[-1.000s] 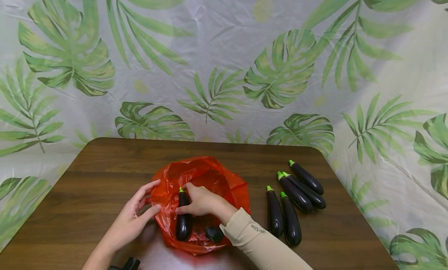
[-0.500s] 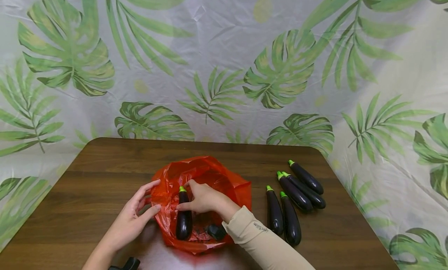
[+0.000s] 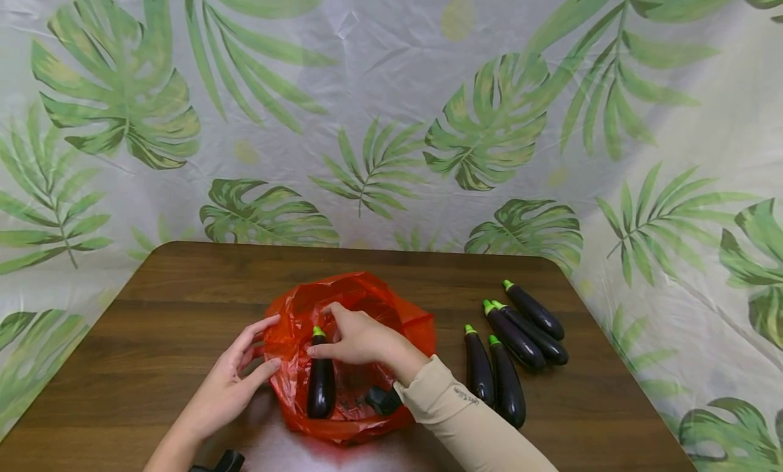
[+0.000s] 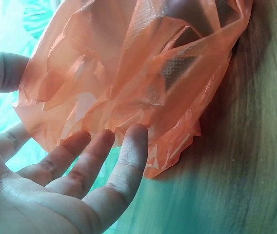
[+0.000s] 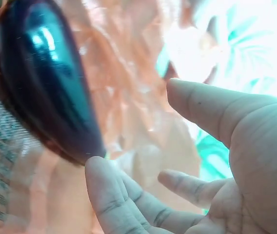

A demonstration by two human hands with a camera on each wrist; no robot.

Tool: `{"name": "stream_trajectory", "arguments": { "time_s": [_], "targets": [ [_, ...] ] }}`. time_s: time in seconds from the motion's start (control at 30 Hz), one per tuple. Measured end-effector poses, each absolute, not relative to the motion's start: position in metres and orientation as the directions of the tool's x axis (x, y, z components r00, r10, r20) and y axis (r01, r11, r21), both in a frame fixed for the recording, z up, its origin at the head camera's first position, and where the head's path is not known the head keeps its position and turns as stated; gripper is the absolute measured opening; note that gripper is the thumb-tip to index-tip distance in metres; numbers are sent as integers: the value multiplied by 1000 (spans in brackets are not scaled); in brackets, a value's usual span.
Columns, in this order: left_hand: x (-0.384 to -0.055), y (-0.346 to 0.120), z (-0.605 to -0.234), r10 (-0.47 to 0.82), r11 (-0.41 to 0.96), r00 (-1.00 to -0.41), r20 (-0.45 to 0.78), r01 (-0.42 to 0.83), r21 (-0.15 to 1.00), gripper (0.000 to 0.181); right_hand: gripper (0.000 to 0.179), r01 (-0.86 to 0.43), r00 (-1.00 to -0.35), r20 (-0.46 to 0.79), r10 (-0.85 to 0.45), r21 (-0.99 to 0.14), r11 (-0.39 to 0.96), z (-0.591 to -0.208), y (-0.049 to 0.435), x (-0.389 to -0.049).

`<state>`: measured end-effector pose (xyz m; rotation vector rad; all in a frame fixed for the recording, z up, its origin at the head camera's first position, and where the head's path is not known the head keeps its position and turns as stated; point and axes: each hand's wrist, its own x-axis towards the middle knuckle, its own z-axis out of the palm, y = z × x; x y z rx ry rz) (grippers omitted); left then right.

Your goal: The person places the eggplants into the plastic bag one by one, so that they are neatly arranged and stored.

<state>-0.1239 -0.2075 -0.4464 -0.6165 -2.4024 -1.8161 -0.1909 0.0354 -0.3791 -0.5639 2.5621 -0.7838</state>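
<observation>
An open red plastic bag (image 3: 351, 428) stands on the wooden table. Inside it, along the left side, lies a dark purple eggplant (image 3: 321, 387) with its bright green cap at the far end. My right hand (image 3: 367, 339) hovers over the eggplant's cap end inside the bag. In the right wrist view its thumb and fingers are spread, and a fingertip (image 5: 99, 170) is close to the eggplant; contact is unclear. My left hand (image 3: 235, 373) touches the bag's left side with relaxed, spread fingers, as the left wrist view also shows against the crinkled plastic (image 4: 104, 87).
Several more eggplants lie at the right of the table (image 3: 202, 275), among them a near pair (image 3: 506, 383) and a group (image 3: 529, 336) farther back. A black wrist device (image 3: 383, 400) shows below my right wrist. A leaf-patterned sheet (image 3: 391, 118) hangs behind the table.
My right hand's fingers have spread and lifted away from the eggplant, moving slightly up and right. The eggplant stays in the bag. My left hand has not moved.
</observation>
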Motion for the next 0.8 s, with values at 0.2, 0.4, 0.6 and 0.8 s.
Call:
{"name": "stream_trajectory", "arguments": {
  "time_s": [0.2, 0.4, 0.6, 0.8],
  "targets": [
    [-124, -206, -446, 268, 227, -916, 298, 361, 904, 59, 76, -276, -838, -230, -495, -604, 748, -360, 43, -184],
    [-124, -206, -447, 267, 226, -922, 281, 344, 911, 59, 76, -287, -840, -204, -503, -621, 730, -343, 55, -179],
    [-125, -206, -447, 253, 245, -923, 289, 350, 904, 59, 73, -294, -842, -171, -512, -651, 700, -332, 69, -179],
    [-124, -206, -448, 253, 256, -923, 289, 352, 900, 59, 69, -294, -852, -141, -504, -667, 685, -320, 83, -174]
  ]
}}
